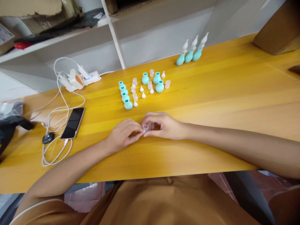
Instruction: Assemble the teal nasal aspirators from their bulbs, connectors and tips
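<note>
Both hands rest on the yellow wooden table (211,103) near its front edge. My left hand (124,135) and my right hand (164,125) meet fingertip to fingertip and pinch a small clear plastic cap (145,127) between them. Beyond the hands lie several teal rubber bulbs (128,104), small white tips (143,95) and clear pinkish caps (167,84), loosely grouped. Three assembled teal bulbs with white nozzles (190,53) stand in a row at the table's far edge.
A black phone (73,122) lies to the left among white cables (58,109), by a small black object (48,137) and a white power strip (77,78). A cardboard box (276,28) sits at the far right. White shelves (112,28) rise behind the table.
</note>
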`<action>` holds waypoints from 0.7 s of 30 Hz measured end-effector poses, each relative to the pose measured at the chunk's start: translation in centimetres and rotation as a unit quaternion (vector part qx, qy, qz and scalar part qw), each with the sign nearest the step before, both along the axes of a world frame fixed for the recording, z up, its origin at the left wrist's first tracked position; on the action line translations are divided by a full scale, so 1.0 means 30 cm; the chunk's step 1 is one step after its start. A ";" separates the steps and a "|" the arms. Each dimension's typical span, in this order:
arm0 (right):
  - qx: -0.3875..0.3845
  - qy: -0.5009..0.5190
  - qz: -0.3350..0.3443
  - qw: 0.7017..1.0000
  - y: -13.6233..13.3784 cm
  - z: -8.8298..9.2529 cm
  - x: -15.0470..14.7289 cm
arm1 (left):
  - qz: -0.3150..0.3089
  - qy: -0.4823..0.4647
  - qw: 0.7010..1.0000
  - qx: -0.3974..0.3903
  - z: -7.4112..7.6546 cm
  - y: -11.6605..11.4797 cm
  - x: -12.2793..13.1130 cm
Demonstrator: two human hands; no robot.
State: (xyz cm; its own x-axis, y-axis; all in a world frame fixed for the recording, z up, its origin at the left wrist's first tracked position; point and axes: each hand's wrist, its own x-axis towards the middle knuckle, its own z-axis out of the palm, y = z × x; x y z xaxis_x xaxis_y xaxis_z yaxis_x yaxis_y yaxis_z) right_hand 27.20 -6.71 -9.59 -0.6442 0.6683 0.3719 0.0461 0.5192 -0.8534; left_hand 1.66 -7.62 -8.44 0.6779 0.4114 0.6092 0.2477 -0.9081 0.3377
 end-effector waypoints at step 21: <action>-0.039 0.027 0.015 0.999 0.007 -0.008 0.003 | -0.012 -0.010 0.991 -0.131 0.016 0.014 0.000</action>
